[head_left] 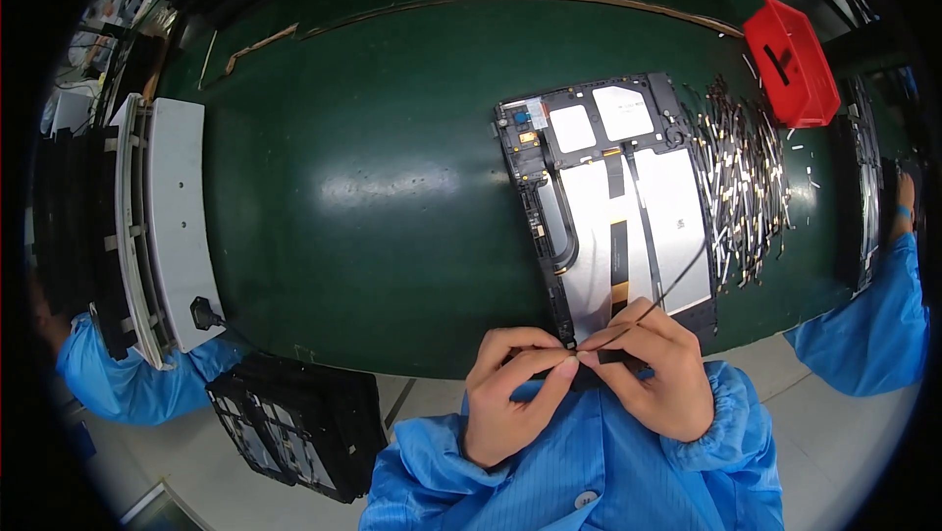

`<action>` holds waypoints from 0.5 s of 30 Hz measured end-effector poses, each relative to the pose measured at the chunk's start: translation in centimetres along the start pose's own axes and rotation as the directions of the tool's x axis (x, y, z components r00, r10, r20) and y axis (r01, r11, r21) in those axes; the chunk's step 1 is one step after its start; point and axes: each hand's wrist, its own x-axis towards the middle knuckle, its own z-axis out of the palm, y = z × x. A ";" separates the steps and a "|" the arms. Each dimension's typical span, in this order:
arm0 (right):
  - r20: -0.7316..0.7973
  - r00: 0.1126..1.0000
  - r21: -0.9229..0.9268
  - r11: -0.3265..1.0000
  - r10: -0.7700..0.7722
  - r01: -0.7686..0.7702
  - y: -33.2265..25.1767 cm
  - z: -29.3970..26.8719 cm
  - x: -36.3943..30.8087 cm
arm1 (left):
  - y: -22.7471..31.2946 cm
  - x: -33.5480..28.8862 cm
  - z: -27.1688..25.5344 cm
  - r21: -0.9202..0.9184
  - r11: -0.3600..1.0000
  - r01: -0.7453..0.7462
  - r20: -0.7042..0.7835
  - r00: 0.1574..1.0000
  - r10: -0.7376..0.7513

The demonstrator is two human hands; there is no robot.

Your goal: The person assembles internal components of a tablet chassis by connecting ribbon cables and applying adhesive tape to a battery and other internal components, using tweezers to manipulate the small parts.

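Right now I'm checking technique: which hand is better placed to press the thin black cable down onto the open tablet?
Right hand, probably: it pinches the cable; the left hand steadies the tablet edge.

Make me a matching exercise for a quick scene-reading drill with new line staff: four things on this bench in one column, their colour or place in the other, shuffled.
Things:
1. bin
2. opened tablet
3. thin black cable
4. pile of small strips

Descriptions:
A. pinched between the fingertips of the left hand and right hand
B. red, at the far right of the green mat
C. scattered between the tablet and the bin
D. lying back-open in front of the hands

Pairs: 1-B, 2-D, 3-A, 4-C
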 end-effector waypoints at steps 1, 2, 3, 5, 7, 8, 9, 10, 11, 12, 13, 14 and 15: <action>0.005 1.000 -0.007 1.000 -0.017 0.017 0.0 0.0 0.0 | -0.2 0.0 -0.1 -0.002 1.000 -0.001 0.002 1.000 0.001; 0.003 1.000 -0.008 1.000 -0.016 0.016 0.1 -0.1 0.0 | -0.5 0.0 -0.3 0.016 0.999 -0.039 0.020 0.999 0.038; 0.014 0.999 -0.030 0.999 -0.043 0.043 0.1 -0.1 -0.1 | -0.7 0.0 -0.4 0.035 0.997 -0.076 0.038 0.997 0.074; 0.024 0.997 -0.051 0.996 -0.069 0.070 -0.1 -0.1 -0.1 | -0.7 0.0 -0.1 0.027 0.998 -0.058 0.009 0.998 0.057; 0.002 1.000 -0.142 0.989 -0.027 0.028 -0.3 0.1 0.0 | -0.8 -0.1 0.1 0.019 0.999 -0.038 -0.019 0.999 0.038; 0.001 1.000 -0.142 0.990 -0.025 0.025 -0.2 0.1 0.1 | -1.1 -0.2 0.1 -0.002 0.999 -0.041 -0.067 0.997 0.041; -0.001 0.999 -0.225 0.973 -0.050 0.049 0.0 0.1 0.3 | -1.4 -0.2 0.2 -0.024 0.999 -0.046 -0.114 0.993 0.044; -0.001 0.997 -0.307 0.949 -0.075 0.071 0.2 0.1 0.4 | -1.7 0.2 0.1 -0.028 0.996 -0.084 -0.136 0.987 0.080; -0.005 0.997 -0.309 0.949 -0.072 0.066 0.3 0.3 0.4 | -1.6 0.4 0.1 -0.031 0.996 -0.085 -0.132 0.988 0.080; 0.007 0.997 -0.332 0.940 -0.080 0.078 0.4 0.5 0.3 | -1.4 0.5 0.2 -0.088 0.996 -0.032 -0.140 0.990 0.020; 0.019 0.996 -0.356 0.930 -0.088 0.089 0.4 0.6 0.3 | -1.2 0.6 0.2 -0.144 0.989 0.020 -0.144 0.989 -0.041; 0.016 0.996 -0.358 0.930 -0.086 0.086 0.4 0.6 0.3 | -1.5 0.5 0.2 -0.121 0.993 0.013 -0.131 0.991 -0.028; 0.012 0.997 -0.350 0.933 -0.081 0.080 0.3 0.6 0.3 | -1.5 0.5 0.2 -0.122 0.992 0.011 -0.128 0.991 -0.027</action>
